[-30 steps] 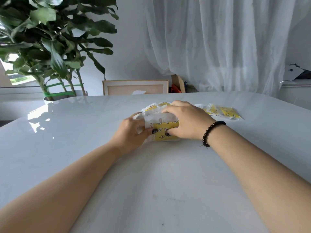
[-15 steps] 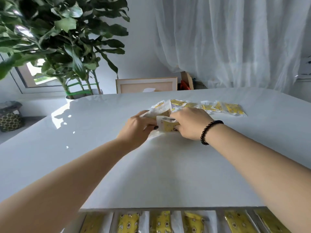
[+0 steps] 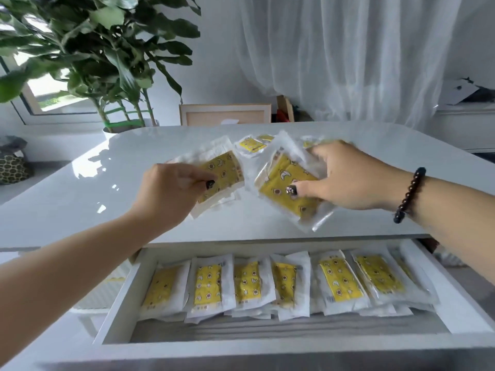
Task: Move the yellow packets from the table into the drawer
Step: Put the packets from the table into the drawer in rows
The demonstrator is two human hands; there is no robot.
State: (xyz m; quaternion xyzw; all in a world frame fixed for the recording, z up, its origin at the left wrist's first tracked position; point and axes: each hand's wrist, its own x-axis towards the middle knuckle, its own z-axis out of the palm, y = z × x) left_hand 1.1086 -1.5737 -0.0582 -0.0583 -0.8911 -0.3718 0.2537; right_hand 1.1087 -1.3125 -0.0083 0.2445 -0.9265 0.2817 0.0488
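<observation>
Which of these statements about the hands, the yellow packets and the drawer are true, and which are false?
1. Each hand holds a yellow packet. True: the left hand grips one packet, the right hand another.
2. The drawer is shut. False: it stands open.
3. Packets already lie in a row in the drawer. True.
4. No packets remain on the table. False: some lie beyond the hands.
5. The bracelet is on the left wrist. False: the right.

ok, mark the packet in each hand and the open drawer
packet in left hand [image 3: 222, 174], head view, on its yellow printed face
packet in right hand [image 3: 281, 183], head view, on the yellow face beside the thumb
drawer [image 3: 120, 298], head view, on its white left wall
</observation>
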